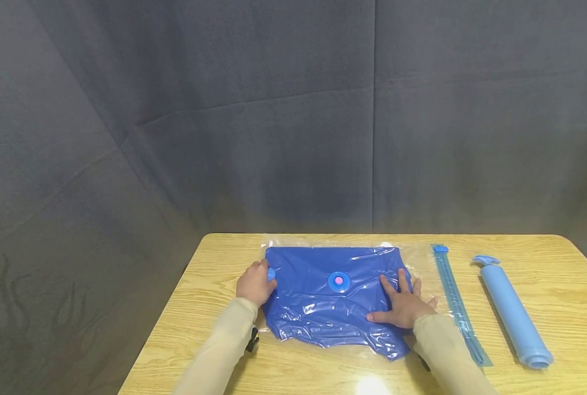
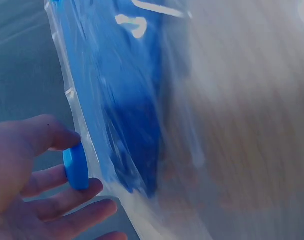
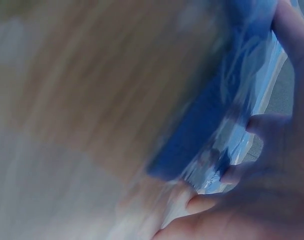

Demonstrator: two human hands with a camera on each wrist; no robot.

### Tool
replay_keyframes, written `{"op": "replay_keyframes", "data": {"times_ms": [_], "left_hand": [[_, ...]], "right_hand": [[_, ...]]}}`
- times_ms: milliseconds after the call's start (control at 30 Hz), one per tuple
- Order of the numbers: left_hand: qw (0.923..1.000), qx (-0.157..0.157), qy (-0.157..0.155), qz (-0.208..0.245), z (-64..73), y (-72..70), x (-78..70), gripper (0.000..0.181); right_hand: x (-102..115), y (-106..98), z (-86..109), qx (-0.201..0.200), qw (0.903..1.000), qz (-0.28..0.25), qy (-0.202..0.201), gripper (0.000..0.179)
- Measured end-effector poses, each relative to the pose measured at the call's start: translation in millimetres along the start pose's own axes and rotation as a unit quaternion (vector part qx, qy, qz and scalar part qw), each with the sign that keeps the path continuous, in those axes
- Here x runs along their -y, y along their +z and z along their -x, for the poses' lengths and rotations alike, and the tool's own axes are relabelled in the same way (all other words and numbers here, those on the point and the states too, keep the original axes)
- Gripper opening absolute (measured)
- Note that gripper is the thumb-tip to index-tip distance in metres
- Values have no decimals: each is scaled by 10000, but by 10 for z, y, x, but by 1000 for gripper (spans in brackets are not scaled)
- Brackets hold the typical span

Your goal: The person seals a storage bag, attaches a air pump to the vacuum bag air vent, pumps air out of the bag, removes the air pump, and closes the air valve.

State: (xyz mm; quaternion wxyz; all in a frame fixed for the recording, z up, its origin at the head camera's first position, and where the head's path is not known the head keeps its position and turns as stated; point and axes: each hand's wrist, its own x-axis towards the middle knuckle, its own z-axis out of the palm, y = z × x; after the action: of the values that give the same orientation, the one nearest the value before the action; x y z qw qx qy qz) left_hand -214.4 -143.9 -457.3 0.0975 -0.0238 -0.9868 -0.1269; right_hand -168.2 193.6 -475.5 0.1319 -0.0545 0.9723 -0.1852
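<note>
A clear vacuum storage bag [image 1: 419, 260] lies flat on the table with folded blue fabric [image 1: 303, 274] inside. Near its middle is a round blue valve [image 1: 339, 281] with a pink centre, uncovered. At the bag's left edge my left hand [image 1: 255, 283] pinches a small round blue cap [image 2: 77, 166] between thumb and fingers, as the left wrist view shows. My right hand [image 1: 404, 307] rests with spread fingers on the right part of the bag, over the fabric. In the right wrist view its fingers [image 3: 206, 202] touch the wrinkled plastic.
Along the bag's right end runs a teal zip strip [image 1: 455, 302] with a blue slider [image 1: 441, 249] at its far end. To the right of it a light blue hand pump [image 1: 513, 312] lies on the wooden table [image 1: 195, 312]. A grey curtain [image 1: 293, 137] hangs behind.
</note>
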Motion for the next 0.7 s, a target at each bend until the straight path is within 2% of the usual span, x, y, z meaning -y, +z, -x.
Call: {"op": "replay_keyframes", "data": {"times_ms": [200, 367, 700], "left_hand": [[9999, -40, 89, 103, 20, 20, -128, 41], [9994, -32, 294, 181, 29, 51, -207, 40], [9978, 235, 530, 309, 33, 124, -375, 41]], "right_hand": [[2, 4, -4, -2, 10000, 17, 23, 116], [-9, 10, -7, 1, 10000, 12, 31, 116], [-31, 38, -21, -54, 10000, 49, -14, 117]]}}
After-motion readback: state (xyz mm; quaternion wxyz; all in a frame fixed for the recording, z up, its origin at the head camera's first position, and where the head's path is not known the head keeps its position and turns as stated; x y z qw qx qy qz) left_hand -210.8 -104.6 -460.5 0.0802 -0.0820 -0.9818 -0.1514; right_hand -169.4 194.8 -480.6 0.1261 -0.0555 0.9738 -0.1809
